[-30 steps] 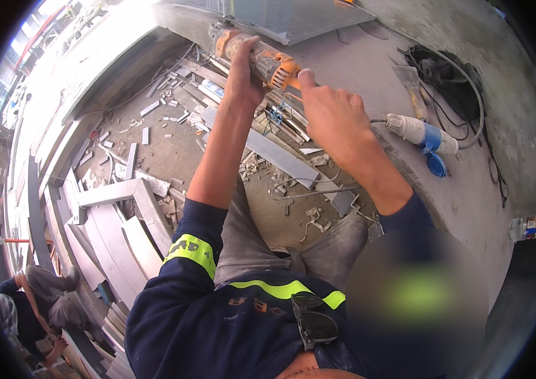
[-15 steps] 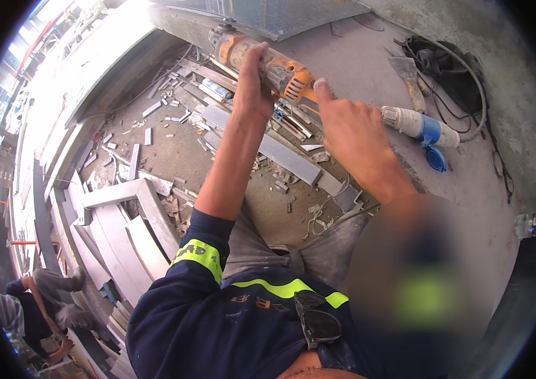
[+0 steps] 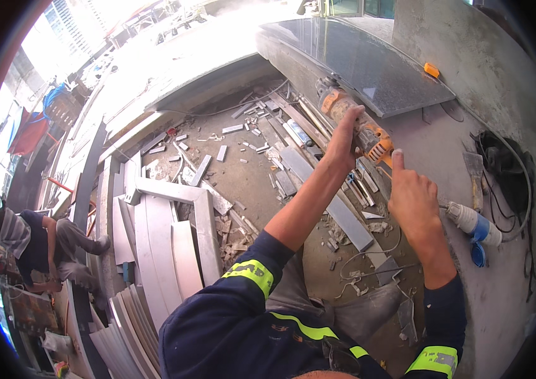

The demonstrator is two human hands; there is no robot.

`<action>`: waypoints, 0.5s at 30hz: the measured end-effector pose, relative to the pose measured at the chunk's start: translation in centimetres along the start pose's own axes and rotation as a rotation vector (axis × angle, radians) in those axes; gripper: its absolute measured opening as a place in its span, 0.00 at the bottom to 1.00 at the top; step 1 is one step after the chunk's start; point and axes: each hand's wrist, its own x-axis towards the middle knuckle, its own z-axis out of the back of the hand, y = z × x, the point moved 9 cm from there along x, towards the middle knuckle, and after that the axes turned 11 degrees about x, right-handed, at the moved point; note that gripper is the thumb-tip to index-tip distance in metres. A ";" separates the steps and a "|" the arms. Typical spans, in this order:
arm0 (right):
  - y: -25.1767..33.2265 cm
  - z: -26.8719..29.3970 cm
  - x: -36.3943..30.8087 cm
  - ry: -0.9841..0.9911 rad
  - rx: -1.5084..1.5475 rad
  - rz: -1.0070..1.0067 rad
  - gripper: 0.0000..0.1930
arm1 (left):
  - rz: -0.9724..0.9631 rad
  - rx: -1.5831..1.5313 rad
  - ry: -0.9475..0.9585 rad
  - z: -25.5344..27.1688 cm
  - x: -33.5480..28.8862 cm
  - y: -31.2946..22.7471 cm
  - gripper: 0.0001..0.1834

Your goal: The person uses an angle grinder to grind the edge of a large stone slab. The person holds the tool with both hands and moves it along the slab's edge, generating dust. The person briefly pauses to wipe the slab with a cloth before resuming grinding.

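Observation:
A dusty orange and grey angle grinder (image 3: 374, 140) slants up and away from me, its head close to the near edge of a dark polished stone slab (image 3: 369, 63). My left hand (image 3: 345, 142) is wrapped round the grinder's body, fingers mostly hidden underneath. At the rear end, my right hand (image 3: 414, 199) is closed with its thumb stretched along the orange handle. A white and blue plug connector (image 3: 475, 225) on a grey cable lies just right of that hand. The disc, if any, cannot be made out.
Offcuts and long strips (image 3: 328, 202) litter the ground before me. A pale angled frame (image 3: 208, 234) and curved panels (image 3: 157, 230) lie to the left. A co-worker (image 3: 37, 243) crouches at far left. A black bag (image 3: 501, 170) and a scraper (image 3: 474, 177) lie right.
My view has shifted, so the grinder and both hands appear farther right and lower. The grip looks the same. More of the stone slab and the co-worker now shows.

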 end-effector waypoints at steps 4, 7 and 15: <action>0.2 -0.5 1.3 -0.002 0.007 0.001 0.34 | 0.027 0.000 -0.042 0.8 0.8 -0.5 0.25; 0.6 -0.8 2.1 0.003 0.028 -0.008 0.34 | 0.014 0.009 -0.040 1.0 1.1 -1.3 0.26; 2.7 -0.8 4.5 -0.016 -0.016 0.032 0.26 | 0.064 0.028 -0.006 2.4 3.7 -2.5 0.26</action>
